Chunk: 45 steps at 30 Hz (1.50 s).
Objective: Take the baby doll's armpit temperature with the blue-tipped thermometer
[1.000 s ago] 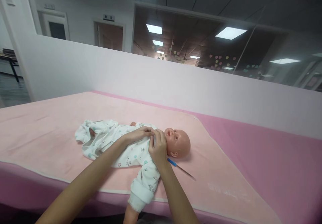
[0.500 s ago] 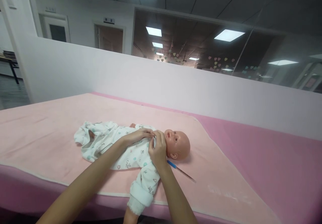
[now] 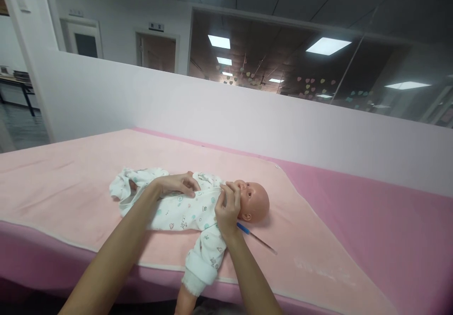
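Observation:
A baby doll (image 3: 257, 202) lies on its back, head to the right, in a white long-sleeved outfit (image 3: 182, 215) with small prints. At the doll's neck, my right hand (image 3: 228, 207) is closed, pinching the outfit near the collar. My left hand (image 3: 179, 184) rests lower on the chest, fingers curled and thumb against the cloth of the front edge; its exact grip is partly hidden. One sleeve with a folded-back cuff (image 3: 201, 268) hangs over the table's near edge. Beside the doll's head lies a thin rod with a blue end, like a thermometer (image 3: 260, 240).
A peach blanket (image 3: 88, 183) covers most of the pink padded table (image 3: 396, 220). Behind it rises a low white wall (image 3: 230, 112) topped by a dark glass window (image 3: 283, 60). A desk (image 3: 17, 82) stands at the far left.
My left hand has moved left, away from the right hand and down the doll's chest. My right hand stays at the collar. The view has shifted slightly.

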{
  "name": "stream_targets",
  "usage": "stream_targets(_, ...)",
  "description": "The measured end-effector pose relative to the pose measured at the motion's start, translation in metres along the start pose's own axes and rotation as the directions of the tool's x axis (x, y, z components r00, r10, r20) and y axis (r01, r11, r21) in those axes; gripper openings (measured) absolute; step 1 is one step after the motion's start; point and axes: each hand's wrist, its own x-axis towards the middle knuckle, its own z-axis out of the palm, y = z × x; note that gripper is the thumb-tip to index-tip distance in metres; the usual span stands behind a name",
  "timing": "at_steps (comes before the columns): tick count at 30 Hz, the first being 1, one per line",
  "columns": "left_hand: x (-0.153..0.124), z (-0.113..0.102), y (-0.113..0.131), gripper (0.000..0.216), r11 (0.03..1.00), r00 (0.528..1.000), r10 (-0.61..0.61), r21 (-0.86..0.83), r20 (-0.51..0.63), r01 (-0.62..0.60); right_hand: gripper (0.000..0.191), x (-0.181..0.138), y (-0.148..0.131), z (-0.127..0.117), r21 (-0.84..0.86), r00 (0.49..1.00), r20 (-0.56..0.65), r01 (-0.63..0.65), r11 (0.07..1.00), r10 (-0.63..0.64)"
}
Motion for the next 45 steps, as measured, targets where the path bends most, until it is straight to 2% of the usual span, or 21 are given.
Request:
stream_targets(3,0.005,0.003,-0.003,0.029,0.997,0.999,0.038,0.062,-0.033,-0.036,0.027,0.001,0.0,-0.001,0.026,0.999,0.052,-0.005,1.0,0.004)
stream_targets(5,0.01,0.006,-0.004,0.028,0.994,0.997,0.059,0.09,-0.055,-0.054,0.025,0.002,0.0,-0.002,0.038,0.989,0.15,0.006,0.999,-0.012)
stream_targets(8,0.014,0.008,-0.005,0.025,0.992,0.996,0.085,0.1,-0.031,-0.081,0.02,0.005,-0.003,-0.003,0.044,0.943,0.329,0.045,0.998,-0.057)
stream_targets(11,0.015,0.007,-0.006,0.027,0.993,0.997,0.081,0.085,-0.01,-0.08,0.012,0.007,-0.006,-0.004,0.038,0.913,0.402,0.063,0.997,-0.073)
stream_targets(17,0.014,0.008,-0.008,0.032,0.998,0.998,0.034,-0.056,-0.051,-0.037,0.013,0.008,-0.008,-0.005,0.029,0.893,0.445,0.062,0.998,-0.068)
stream_targets(20,0.015,0.008,-0.009,0.032,0.996,0.998,0.021,-0.08,-0.058,-0.025,0.013,0.007,-0.007,-0.004,-0.005,0.899,0.437,0.039,0.999,-0.033)
stream_targets(31,0.014,0.006,-0.013,0.035,0.997,0.994,0.072,-0.001,-0.081,-0.072,0.013,0.004,-0.006,-0.002,-0.036,0.909,0.416,0.012,0.999,0.004)
stream_targets(37,0.017,0.006,-0.015,0.032,0.999,0.992,0.036,0.021,-0.12,-0.033,0.009,0.002,-0.004,0.0,-0.05,0.916,0.402,0.014,0.999,0.008)
stream_targets(45,0.016,0.007,-0.01,0.033,0.993,0.991,0.029,0.119,-0.133,-0.013,0.013,0.002,-0.003,-0.001,-0.058,0.913,0.401,0.105,0.993,-0.073)
